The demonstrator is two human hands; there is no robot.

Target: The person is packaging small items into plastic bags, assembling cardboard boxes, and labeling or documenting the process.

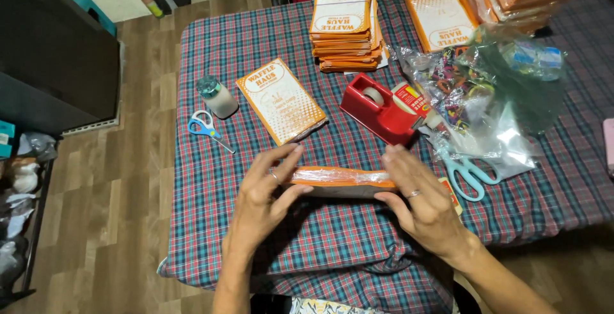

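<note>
Plastic-wrapped orange packet (339, 180) pinched edge-on between left hand (265, 192) and right hand (419, 199), fingers closed on its ends; slick film could slip, dropping it onto the checked tablecloth (211, 224)

Tabletop layout

Packet (342, 181) at near edge of tabletop (211, 45), between left hand (262, 192) and right hand (419, 199). Behind it: tape dispenser (378, 109), flat packet (280, 100) to its left. Bottle (216, 96) and small scissors (208, 127) further left. Large scissors (470, 173) right, under bag (486, 90). Stacks (345, 23) at far edge.
</note>
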